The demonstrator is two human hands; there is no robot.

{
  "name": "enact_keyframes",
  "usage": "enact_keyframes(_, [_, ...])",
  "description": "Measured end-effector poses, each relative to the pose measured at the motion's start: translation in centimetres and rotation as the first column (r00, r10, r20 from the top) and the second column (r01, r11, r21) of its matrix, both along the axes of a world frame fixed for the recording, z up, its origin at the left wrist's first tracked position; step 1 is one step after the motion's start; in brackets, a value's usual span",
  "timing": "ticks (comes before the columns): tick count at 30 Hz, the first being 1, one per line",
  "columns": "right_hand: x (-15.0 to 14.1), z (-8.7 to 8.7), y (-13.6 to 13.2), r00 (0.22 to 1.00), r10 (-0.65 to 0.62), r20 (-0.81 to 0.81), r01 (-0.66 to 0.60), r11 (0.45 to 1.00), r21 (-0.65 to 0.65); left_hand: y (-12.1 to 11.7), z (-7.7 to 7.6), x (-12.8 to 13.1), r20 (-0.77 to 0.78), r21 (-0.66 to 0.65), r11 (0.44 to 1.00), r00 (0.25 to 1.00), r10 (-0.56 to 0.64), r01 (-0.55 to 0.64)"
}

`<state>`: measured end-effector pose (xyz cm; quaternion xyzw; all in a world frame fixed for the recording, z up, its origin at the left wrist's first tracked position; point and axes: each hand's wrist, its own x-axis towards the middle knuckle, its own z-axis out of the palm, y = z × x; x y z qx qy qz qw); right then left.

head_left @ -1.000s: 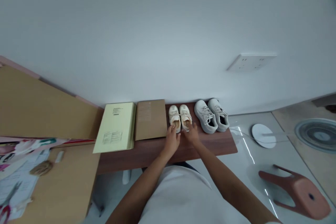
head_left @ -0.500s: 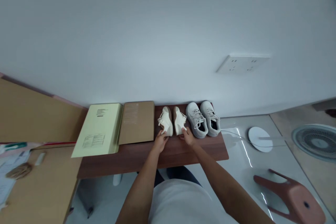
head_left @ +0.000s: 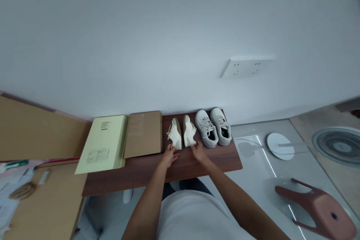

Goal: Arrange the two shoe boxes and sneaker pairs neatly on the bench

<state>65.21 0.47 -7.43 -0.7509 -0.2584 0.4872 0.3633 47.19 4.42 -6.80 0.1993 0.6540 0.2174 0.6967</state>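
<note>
Two cream lace-up shoes lie side by side on the brown wooden table (head_left: 182, 163), toes towards the wall. The left cream shoe (head_left: 176, 134) and the right cream shoe (head_left: 189, 131) appear tilted on their sides, soles facing each other. At the heel of the left one is my left hand (head_left: 169, 156), with thumb and fingers apart. Close by the other heel, my right hand (head_left: 199, 153) also has its fingers spread. A pair of light grey sneakers (head_left: 206, 128) stands upright just right of them.
Left of the shoes lie a brown cardboard box (head_left: 143, 134) and a pale yellow box (head_left: 102, 142). A wall with a socket plate (head_left: 247, 68) rises behind the table. To the right are a pink stool (head_left: 323, 210), a round white base (head_left: 280, 146) and a fan (head_left: 341, 146) on the floor.
My fingers have loosened from the heels of the cream shoes, and both hands have drawn slightly back. The shoes stay beside each other. The view has shifted a little.
</note>
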Motion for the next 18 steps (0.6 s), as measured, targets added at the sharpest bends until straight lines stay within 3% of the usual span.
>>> enact_keyframes(3, [4.1,1.6,-2.7,0.953,0.120,0.278,-0.204,0.934,0.295,-2.5,1.0,0.7,-0.187,0.007,1.000,0.982,-0.003,0.004])
enact_keyframes(6, [9.9,2.7,-4.8,0.833,-0.111,0.542,-0.137,0.908,0.396,-5.4,1.8,4.2,-0.225,0.122,0.987,0.971,-0.078,0.108])
enact_keyframes(8, [13.3,2.7,-5.0,0.722,-0.187,0.666,-0.077,0.935,0.345,-6.1,2.3,8.6,-0.206,0.300,0.912,0.952,-0.225,0.281])
enact_keyframes(11, [16.1,1.8,-3.7,0.720,-0.064,0.691,-0.141,0.962,0.236,-4.5,2.9,15.9,-0.314,0.509,0.724,0.883,-0.348,0.466])
enact_keyframes(14, [17.0,1.0,-2.2,0.763,-0.068,0.643,-0.122,0.962,0.246,-1.6,3.0,20.7,-0.413,0.447,0.691,0.816,-0.404,0.568])
enact_keyframes(16, [17.6,0.9,-1.7,0.781,-0.133,0.610,-0.068,0.953,0.295,-0.2,2.8,21.4,-0.462,0.403,0.684,0.780,-0.422,0.609])
enact_keyframes(18, [18.6,1.0,-1.9,0.811,-0.204,0.549,0.007,0.941,0.339,0.4,2.6,20.5,-0.487,0.417,0.667,0.772,-0.408,0.617])
